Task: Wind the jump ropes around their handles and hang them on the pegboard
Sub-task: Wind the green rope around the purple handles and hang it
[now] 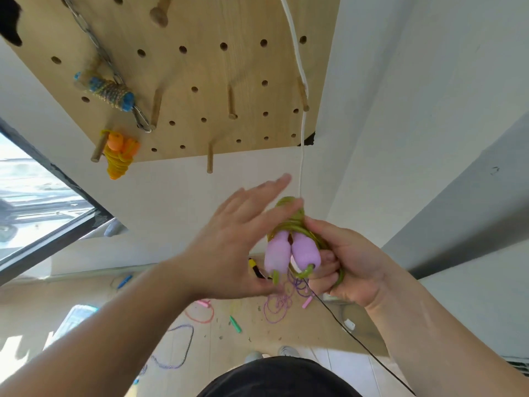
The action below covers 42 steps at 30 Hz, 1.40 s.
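- Below the bottom edge of the light wooden pegboard [200,67], your right hand [352,262] curls its fingers round 2 pink foam handles [289,253] wound with olive-green plastic rope [289,222].
- Your left hand [237,245] is spread flat just beside the coils, holding nothing.
- A wound orange jump rope [118,156] hangs at the pegboard's bottom-left corner.

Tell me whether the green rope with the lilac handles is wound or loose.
Wound: the green rope coils around its two lilac handles, gripped by the right hand. Whether the end is tucked, cannot tell.
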Tool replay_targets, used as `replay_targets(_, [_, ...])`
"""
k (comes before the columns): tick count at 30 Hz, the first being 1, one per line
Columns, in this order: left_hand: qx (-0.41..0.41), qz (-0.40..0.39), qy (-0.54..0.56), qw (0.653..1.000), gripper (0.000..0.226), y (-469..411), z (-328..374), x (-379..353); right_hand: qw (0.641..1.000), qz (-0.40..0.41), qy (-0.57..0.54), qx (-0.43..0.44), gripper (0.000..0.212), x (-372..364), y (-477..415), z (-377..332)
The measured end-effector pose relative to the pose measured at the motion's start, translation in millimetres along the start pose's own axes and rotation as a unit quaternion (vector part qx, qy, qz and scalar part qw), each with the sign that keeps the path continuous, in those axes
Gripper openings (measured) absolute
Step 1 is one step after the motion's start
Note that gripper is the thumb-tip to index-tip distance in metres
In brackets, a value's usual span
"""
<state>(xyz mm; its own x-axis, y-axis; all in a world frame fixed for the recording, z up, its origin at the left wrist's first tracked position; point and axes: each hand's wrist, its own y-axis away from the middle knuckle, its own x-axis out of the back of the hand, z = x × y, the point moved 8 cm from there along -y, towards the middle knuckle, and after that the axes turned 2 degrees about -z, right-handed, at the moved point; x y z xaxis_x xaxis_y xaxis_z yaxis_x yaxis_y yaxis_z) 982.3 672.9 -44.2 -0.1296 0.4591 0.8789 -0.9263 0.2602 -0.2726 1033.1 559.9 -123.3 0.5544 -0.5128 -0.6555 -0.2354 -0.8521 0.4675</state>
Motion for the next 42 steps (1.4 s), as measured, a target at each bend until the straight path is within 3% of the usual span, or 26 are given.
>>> replay_targets(2, [-0.055, 0.009, -0.031, 0.998, 0.084, -14.8, 13.1, -3.6, 0.997, -0.069, -0.003, -0.042, 0.046, -5.7, 4.9, 5.5])
replay_targets(4, [-0.056, 0.016, 0.019, 0.998, 0.067, -24.3, 16.7, -9.6, 0.996, -0.063, 0.015, -0.062, 0.048, -3.1, 10.8, 6.8])
replay_targets(7, [0.069, 0.029, 0.147, 0.986, 0.046, -28.2, 4.6, -26.8, 0.987, 0.031, 0.154, -0.021, 0.059, 10.6, 17.3, 1.6])
replay_targets(9, [0.182, 0.041, 0.233, 0.955, 0.035, -27.4, -4.0, -42.8, 0.973, 0.102, 0.205, 0.025, 0.066, 20.7, 21.1, -2.4])
replay_targets(13, [0.316, 0.127, 0.228, 0.912, 0.038, -19.4, -15.9, -54.9, 0.937, 0.201, 0.271, 0.090, 0.050, 41.0, 28.7, -14.9])
replay_targets(14, [0.337, 0.133, 0.233, 0.902, 0.038, -18.2, -17.5, -56.9, 0.908, 0.215, 0.345, 0.099, 0.045, 41.9, 31.5, -19.5])
replay_targets(17, [0.385, 0.136, 0.265, 0.873, 0.043, -16.4, -20.7, -61.3, 0.772, 0.221, 0.584, 0.116, 0.038, 31.1, 38.9, -28.8])
replay_targets(21, [0.433, 0.096, 0.312, 0.840, 0.055, -16.1, -19.6, -69.1, 0.632, 0.209, 0.740, 0.095, 0.036, 14.5, 43.7, -36.5])
replay_targets(25, [0.468, 0.057, 0.344, 0.812, 0.056, -11.6, -20.9, -78.9, 0.554, 0.193, 0.804, 0.100, 0.039, -1.1, 45.2, -43.1])
replay_targets(27, [0.479, 0.042, 0.347, 0.805, 0.053, -6.9, -23.3, -80.7, 0.525, 0.185, 0.812, 0.178, 0.047, -16.0, 48.3, -52.4])
replay_targets(28, [0.484, 0.043, 0.368, 0.793, 0.053, -4.2, -24.9, -82.1, 0.521, 0.177, 0.806, 0.219, 0.049, -21.0, 50.8, -57.0])
replay_targets(29, [0.487, 0.047, 0.388, 0.781, 0.055, -2.0, -26.1, -82.6, 0.541, 0.160, 0.792, 0.235, 0.046, -21.1, 51.6, -59.5])
replay_targets(31, [0.485, 0.051, 0.403, 0.775, 0.058, -2.6, -25.2, -79.4, 0.615, 0.119, 0.731, 0.271, 0.030, -16.6, 53.0, -63.8])
replay_targets(33, [0.475, 0.033, 0.428, 0.768, 0.055, -6.6, -19.1, -78.3, 0.651, 0.103, 0.684, 0.314, 0.020, -15.0, 55.9, -71.1])
replay_targets(36, [0.463, -0.048, 0.452, 0.761, 0.048, -8.9, -6.1, -83.3, 0.677, 0.065, 0.663, 0.313, 0.014, -13.4, 53.7, -71.2])
replay_targets(40, [0.456, -0.071, 0.502, 0.731, 0.037, -4.5, 1.8, -87.9, 0.779, 0.081, 0.558, 0.275, 0.010, 2.7, 56.5, -77.5])
replay_targets(42, [0.411, -0.082, 0.514, 0.749, 0.040, -11.0, 8.1, -86.6, 0.804, 0.086, 0.523, 0.272, 0.009, 6.5, 57.4, -77.0])
